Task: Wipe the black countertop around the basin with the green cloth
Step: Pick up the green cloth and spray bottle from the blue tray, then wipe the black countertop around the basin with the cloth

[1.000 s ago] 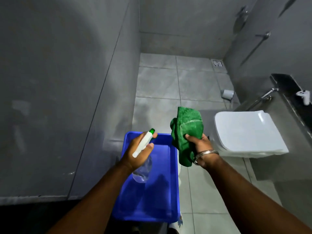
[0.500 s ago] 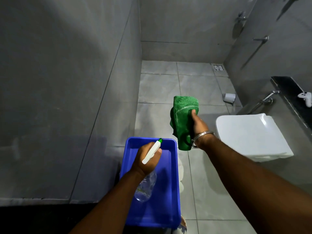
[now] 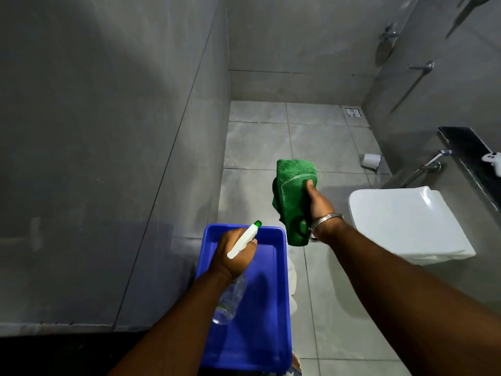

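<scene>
My right hand (image 3: 317, 204) grips a folded green cloth (image 3: 292, 194), held up over the grey floor tiles with its lower end hanging beside my wrist bangle. My left hand (image 3: 234, 253) is closed around a clear spray bottle (image 3: 230, 299) with a white head and green nozzle tip, held above a blue tub (image 3: 273, 308). A black ledge (image 3: 466, 150) runs along the right wall. No basin is in view.
A white toilet (image 3: 404, 221) with its lid down stands at the right, under the black ledge, with a health faucet (image 3: 431, 164) on the wall beside it. A toilet roll (image 3: 371, 160) lies on the floor. Grey tiled walls close in on the left and behind.
The view has tilted up slightly. My right hand has turned and carried the green cloth a little up and forward. My left hand with the spray bottle has dropped lower over the blue tub.
</scene>
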`<state>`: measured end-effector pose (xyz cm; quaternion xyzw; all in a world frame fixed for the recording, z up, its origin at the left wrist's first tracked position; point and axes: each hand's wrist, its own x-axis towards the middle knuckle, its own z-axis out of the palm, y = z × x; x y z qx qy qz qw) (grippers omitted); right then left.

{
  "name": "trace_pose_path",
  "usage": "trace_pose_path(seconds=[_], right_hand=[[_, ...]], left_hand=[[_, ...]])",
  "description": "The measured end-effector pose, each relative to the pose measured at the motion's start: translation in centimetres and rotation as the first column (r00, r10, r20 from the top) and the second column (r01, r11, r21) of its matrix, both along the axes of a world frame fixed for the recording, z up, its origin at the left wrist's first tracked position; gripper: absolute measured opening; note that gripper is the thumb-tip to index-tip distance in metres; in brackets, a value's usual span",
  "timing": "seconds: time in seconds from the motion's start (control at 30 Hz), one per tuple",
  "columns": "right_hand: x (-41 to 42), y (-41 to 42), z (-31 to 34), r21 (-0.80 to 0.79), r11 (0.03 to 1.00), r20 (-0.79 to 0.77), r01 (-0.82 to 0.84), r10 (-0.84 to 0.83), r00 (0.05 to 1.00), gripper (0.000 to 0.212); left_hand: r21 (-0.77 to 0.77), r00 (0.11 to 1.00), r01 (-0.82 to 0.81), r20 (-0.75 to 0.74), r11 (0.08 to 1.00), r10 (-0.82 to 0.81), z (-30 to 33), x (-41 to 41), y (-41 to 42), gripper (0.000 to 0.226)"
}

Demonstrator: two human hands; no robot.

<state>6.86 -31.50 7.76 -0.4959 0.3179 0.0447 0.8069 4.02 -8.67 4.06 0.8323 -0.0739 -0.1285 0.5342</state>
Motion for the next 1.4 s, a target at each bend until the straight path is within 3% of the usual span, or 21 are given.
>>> trace_pose_path(seconds=[0.1, 0.27, 0.5, 0.63, 0.73, 0.87, 1.03, 1.13, 1.17, 1.23, 1.27, 1.33, 1.4], right_hand=[[0.0, 0.1, -0.1, 0.005, 1.000, 0.006, -0.004, 0.004, 1.000, 0.061], [-1.1, 0.4, -0.9, 0.077, 0.997, -0.003, 0.020, -0.020, 1.000, 0.057], [-5.3, 1.0, -3.8, 0.272, 0.962, -0.003, 0.026, -0.026, 1.000, 0.048], [-7.9, 1.7, -5.1, 0.349, 0.937, -0.031, 0.032, -0.023, 0.999, 0.046], [-9.4, 1.8, -6.1, 0.325, 0.945, -0.057, 0.035, -0.018, 0.998, 0.046], [-11.4, 2.1, -6.9, 0.251, 0.968, -0.113, 0.001, 0.028, 0.993, 0.054], [-14.2, 2.8, -6.7, 0.201, 0.974, -0.217, -0.103, 0.147, 0.965, 0.060], [-16.1, 3.6, -5.8, 0.129, 0.946, -0.227, -0.297, 0.320, 0.920, 0.047], [-16.7, 3.9, -5.6, 0.077, 0.908, -0.233, -0.412, 0.418, 0.878, 0.053], [-17.7, 4.7, -5.1, -0.060, 0.730, -0.262, -0.681, 0.647, 0.716, 0.064], [-18.0, 5.4, -4.7, -0.109, 0.600, -0.275, -0.792, 0.748, 0.604, 0.064], [-18.1, 7.7, -3.4, -0.188, 0.319, -0.272, -0.929, 0.892, 0.361, 0.064], [-17.6, 10.8, -1.8, -0.266, 0.049, -0.214, -0.963, 0.971, 0.108, 0.064]], left_hand=[[-0.062, 0.998, 0.052, 0.035, 0.997, -0.050, 0.2, 0.0, 0.6, 0.011], [-0.163, 0.999, -0.011, 0.035, 0.986, 0.017, -0.1, -0.7, 1.7, 0.048], [-0.162, 0.961, -0.154, 0.204, 0.975, 0.185, -2.3, 0.2, 1.3, 0.018], [-0.119, 0.953, -0.157, 0.242, 0.980, 0.182, -4.4, 0.1, 1.7, 0.022], [-0.131, 0.957, -0.185, 0.203, 0.974, 0.209, -5.6, 0.5, 1.9, 0.029], [-0.167, 0.977, -0.203, 0.030, 0.965, 0.210, -5.8, -0.3, 3.0, 0.060], [-0.040, 0.966, -0.231, -0.133, 0.972, 0.224, -5.1, -2.7, 4.8, 0.095], [0.287, 0.895, -0.319, -0.223, 0.903, 0.387, -4.3, -4.9, 6.1, 0.069], [0.436, 0.873, -0.249, -0.286, 0.865, 0.396, -3.7, -6.0, 7.0, 0.060], [0.613, 0.896, 0.079, -0.390, 0.786, 0.213, -2.8, -8.5, 9.0, 0.052], [0.647, 0.919, 0.209, -0.387, 0.733, 0.080, -2.0, -9.7, 10.1, 0.047], [0.606, 0.945, 0.313, -0.278, 0.731, -0.174, 0.4, -11.6, 12.4, 0.047], [0.566, 0.908, 0.407, -0.163, 0.717, -0.387, 3.2, -12.4, 14.4, 0.073]])
